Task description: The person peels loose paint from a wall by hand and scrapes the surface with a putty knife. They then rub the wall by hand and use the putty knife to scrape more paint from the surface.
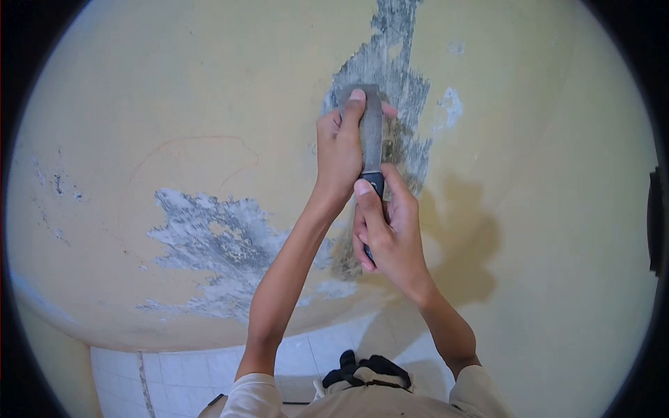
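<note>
A putty knife (373, 139) with a grey metal blade and a dark handle is held in front of the wall, its wide end pointing up. My left hand (339, 150) is closed around the upper blade, thumb pressed flat on its face and a fingertip showing past the right edge. Lower down, my right hand (390, 226) wraps the handle, with the thumb near where the blade begins. Behind the blade lies a bare grey patch (401, 70), where the yellow paint is gone in a ragged upright strip.
Another stripped patch (223, 240) spreads low on the yellow wall (230, 83), left of my forearms. Small chips (58, 184) mark the far left. White floor tiles (181, 380) meet the wall's foot. A dark object (654, 219) sits at the right edge.
</note>
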The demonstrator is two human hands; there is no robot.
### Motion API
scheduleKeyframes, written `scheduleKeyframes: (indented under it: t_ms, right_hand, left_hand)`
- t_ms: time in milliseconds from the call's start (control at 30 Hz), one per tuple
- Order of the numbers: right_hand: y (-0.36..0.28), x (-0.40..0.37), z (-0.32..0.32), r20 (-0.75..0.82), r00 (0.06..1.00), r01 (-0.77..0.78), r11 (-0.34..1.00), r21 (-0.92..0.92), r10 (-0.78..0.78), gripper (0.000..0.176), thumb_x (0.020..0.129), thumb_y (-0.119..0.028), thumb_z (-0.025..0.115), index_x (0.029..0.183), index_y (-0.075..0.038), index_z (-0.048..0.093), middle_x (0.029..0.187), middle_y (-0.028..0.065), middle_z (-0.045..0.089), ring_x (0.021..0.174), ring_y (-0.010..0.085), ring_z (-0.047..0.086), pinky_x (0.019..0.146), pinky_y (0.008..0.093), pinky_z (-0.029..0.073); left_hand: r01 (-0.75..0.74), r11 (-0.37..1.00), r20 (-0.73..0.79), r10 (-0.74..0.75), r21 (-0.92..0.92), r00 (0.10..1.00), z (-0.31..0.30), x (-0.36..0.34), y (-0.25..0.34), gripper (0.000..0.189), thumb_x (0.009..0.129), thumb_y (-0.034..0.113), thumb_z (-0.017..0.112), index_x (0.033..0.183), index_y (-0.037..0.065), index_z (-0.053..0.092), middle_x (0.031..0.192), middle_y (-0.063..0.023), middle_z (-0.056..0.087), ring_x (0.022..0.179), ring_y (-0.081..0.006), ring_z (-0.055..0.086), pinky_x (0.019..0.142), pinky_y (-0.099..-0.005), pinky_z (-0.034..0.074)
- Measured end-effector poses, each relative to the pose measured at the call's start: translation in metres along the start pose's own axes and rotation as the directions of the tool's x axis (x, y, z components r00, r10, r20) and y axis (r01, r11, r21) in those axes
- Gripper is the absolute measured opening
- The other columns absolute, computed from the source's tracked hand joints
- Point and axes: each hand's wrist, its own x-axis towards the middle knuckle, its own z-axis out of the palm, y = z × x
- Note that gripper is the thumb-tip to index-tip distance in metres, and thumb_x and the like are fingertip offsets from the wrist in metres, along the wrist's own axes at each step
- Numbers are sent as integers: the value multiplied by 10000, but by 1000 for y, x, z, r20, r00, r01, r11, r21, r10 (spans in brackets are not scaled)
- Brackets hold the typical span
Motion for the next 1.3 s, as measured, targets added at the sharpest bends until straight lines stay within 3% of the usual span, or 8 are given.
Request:
scheduleKeyframes:
  t_ms: [133,233,367,433,733,867,1200,1300]
  right_hand:
    - [-20,20,0,54,997,63,998,-9,-63,223,1038,-245,448,1053,-25,414,495,5,390,312,94,391,304,262,283]
    - [-12,2,-6,62,997,-51,999,8,51,231,1037,-247,457,1049,-21,416,496,8,393,312,94,386,302,264,273]
    - [-19,15,-1,31,999,41,999,13,-41,244,1033,-277,478,1004,-38,444,528,-9,362,318,84,369,292,248,246]
    - [-26,12,-2,24,999,22,1000,20,-23,251,1031,-282,483,1006,-35,445,531,-10,362,318,84,368,293,247,249]
    - [-29,11,-10,7,1000,-25,1000,6,25,245,1030,-221,457,1146,-6,444,527,12,403,312,95,393,298,269,279]
    - [-40,28,-11,49,996,80,997,-8,-79,248,1021,-258,498,1045,-19,435,537,-12,358,308,87,366,285,255,231]
    - [-51,12,-18,64,996,-56,997,-50,59,238,1024,-190,443,1148,13,430,501,20,410,290,116,402,278,282,278]
    - [-45,17,-22,79,997,-8,1000,-6,9,248,1022,-262,494,1037,-22,429,525,-19,351,301,92,372,282,253,224]
  left_hand:
    - [-23,1000,6,23,-1,1000,5,20,28,505,1008,380,421,842,14,727,620,22,542,568,-78,464,549,-257,366]
    - [19,1000,-18,-19,-6,1000,4,1,10,502,1005,385,421,849,21,729,608,28,519,556,-76,442,537,-267,355]
    - [8,1000,-19,-7,29,1000,6,14,27,488,1000,364,419,851,17,728,655,15,551,582,-85,459,553,-264,369]
    - [1,1000,-6,-1,-24,1000,10,15,25,468,1007,377,417,924,35,725,561,14,501,476,-72,458,454,-250,349]
    - [31,998,-10,-31,-49,999,20,19,22,463,994,340,433,851,13,729,655,-3,565,568,-96,461,544,-267,379]
    - [-17,999,-57,14,-47,998,25,29,36,458,987,333,440,852,6,730,657,-6,577,570,-96,464,550,-269,385]
    - [86,991,-82,-94,-103,992,30,13,37,456,995,323,430,842,12,725,693,-17,601,605,-98,485,570,-273,386]
    - [18,1000,-101,-19,-13,995,30,23,29,452,993,326,430,840,17,723,680,-9,582,587,-101,479,555,-280,386]
